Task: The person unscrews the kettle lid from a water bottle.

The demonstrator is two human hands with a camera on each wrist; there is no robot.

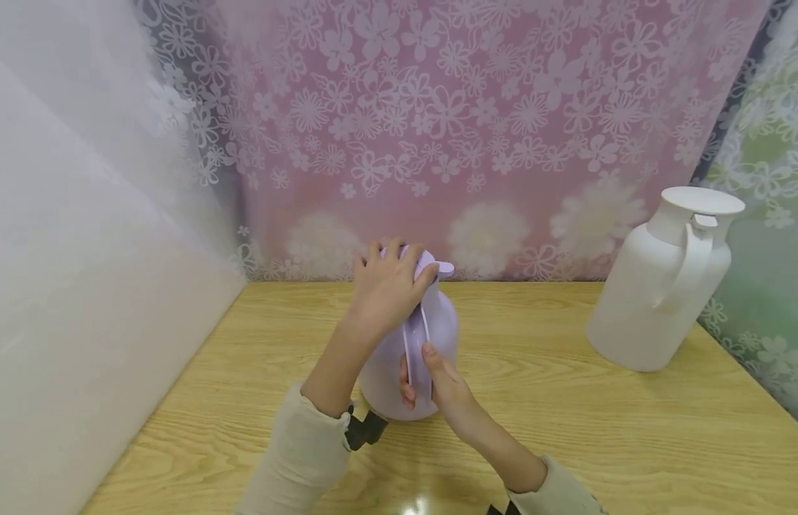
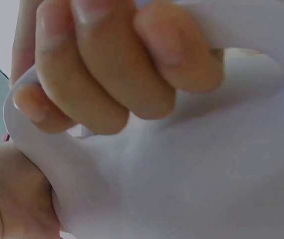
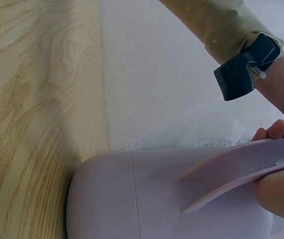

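A pale purple thermos jug (image 1: 445,325) stands upright on the wooden table, its handle side toward me. Over its top lies my left hand (image 1: 387,286), fingers bent across the lid (image 1: 427,259) and thumb beside the small tab (image 1: 445,269). My right hand (image 1: 451,400) grips the jug's handle (image 1: 421,379) low down, thumb along its right edge and fingertips coming round on the left. In the right wrist view the jug's lower body (image 3: 102,194) meets the tabletop, with the handle (image 3: 246,159) at the right edge. The left wrist view shows curled fingers close up against the jug (image 2: 197,164).
A white jug (image 1: 650,293) with a handle and flared top stands at the right of the table (image 1: 527,386). Behind is a pink flowered curtain (image 1: 476,143), with a white wall (image 1: 102,236) on the left. Dark cameras (image 3: 234,79) sit at the wrists.
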